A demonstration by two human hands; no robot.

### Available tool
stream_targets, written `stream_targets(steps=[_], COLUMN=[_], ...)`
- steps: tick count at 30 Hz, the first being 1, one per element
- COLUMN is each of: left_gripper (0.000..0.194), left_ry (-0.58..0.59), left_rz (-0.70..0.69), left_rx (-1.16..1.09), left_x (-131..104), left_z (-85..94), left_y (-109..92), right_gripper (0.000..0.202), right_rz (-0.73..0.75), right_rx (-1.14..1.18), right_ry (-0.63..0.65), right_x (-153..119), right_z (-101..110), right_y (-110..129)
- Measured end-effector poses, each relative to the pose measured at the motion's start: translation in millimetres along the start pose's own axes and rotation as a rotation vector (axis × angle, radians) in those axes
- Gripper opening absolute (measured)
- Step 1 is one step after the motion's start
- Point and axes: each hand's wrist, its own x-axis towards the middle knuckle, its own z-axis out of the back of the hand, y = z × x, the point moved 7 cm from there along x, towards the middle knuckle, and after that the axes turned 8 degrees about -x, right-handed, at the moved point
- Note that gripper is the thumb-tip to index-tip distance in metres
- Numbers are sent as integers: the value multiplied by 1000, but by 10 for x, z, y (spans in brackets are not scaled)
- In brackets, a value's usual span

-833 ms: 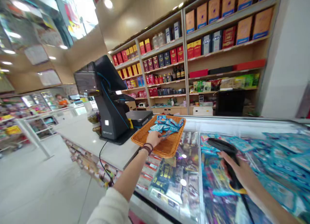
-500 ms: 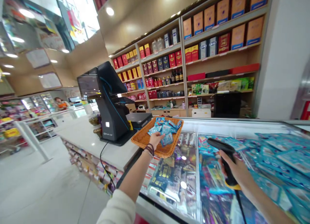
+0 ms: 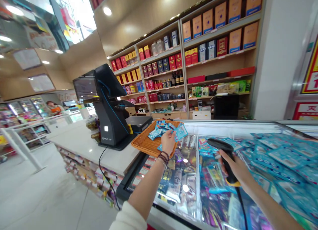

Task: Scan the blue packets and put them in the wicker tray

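My left hand (image 3: pixel 169 142) pinches a small blue snack packet (image 3: pixel 181 132) at the right rim of an orange wicker basket (image 3: pixel 141 143). More blue packets (image 3: pixel 155 134) lie in the basket, partly behind my hand. The basket stands across the edge of the counter and the glass top of a display freezer. Around the handle of a black barcode scanner (image 3: pixel 221 145) my right hand (image 3: pixel 232 165) is closed. The scanner's head points left, toward the basket, and its cable hangs down below the hand.
A black point-of-sale terminal (image 3: pixel 109 114) stands on the white counter (image 3: pixel 84 142), its cable hanging over the edge. Blue packages (image 3: pixel 285 157) are piled at right on the freezer (image 3: pixel 198 197). Boxed goods fill the shelves (image 3: pixel 185 57) behind. A person (image 3: pixel 53 107) is far left.
My left hand has lifted a blue packet from the basket and moved it right, to the rim. The view has turned slightly right. My right hand still grips the scanner.
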Motion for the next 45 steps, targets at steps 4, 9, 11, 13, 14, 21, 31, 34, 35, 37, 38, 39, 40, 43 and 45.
stream_targets(steps=[4, 9, 11, 13, 14, 21, 31, 34, 35, 37, 38, 39, 40, 43, 45], left_gripper=[33, 24, 26, 26, 25, 15, 13, 15, 16, 17, 17, 17, 17, 18, 17], left_ry=[85, 132, 149, 175, 186, 220, 200, 204, 206, 209, 211, 212, 213, 213, 211], left_rz=[69, 51, 34, 28, 23, 3, -25, -41, -46, -53, -55, -56, -57, -54, -46], left_rx=[-101, 80, 171, 213, 232, 292, 198, 188, 183, 172, 166, 160, 155, 142, 133], left_x=[-420, -804, -840, -826, -808, -700, -684, -696, -699, -702, -703, -703, -703, -708, -711], left_z=[-549, -890, -903, -873, -848, -665, -612, -610, -608, -602, -599, -596, -593, -594, -597], left_y=[177, 365, 391, 399, 397, 429, 468, 451, 443, 426, 418, 410, 404, 392, 392], right_gripper=[63, 59, 56, 51, 48, 41, 33, 33, 33, 33, 33, 32, 32, 31, 30], right_rz=[30, 118, 135, 145, 147, 149, 178, 196, 196, 192, 189, 185, 182, 173, 164], right_rx=[-2, -260, -386, -502, -554, -716, -681, -691, -697, -707, -708, -705, -701, -684, -672], right_ry=[84, 225, 271, 316, 339, 413, 369, 360, 360, 368, 373, 377, 379, 376, 372], right_x=[-13, -172, -241, -299, -324, -471, -491, -490, -489, -487, -486, -487, -487, -496, -503], right_z=[188, 427, 453, 417, 380, 145, 129, 128, 128, 125, 123, 121, 120, 118, 115], right_y=[124, 290, 320, 345, 359, 497, 538, 531, 524, 506, 498, 491, 488, 491, 499])
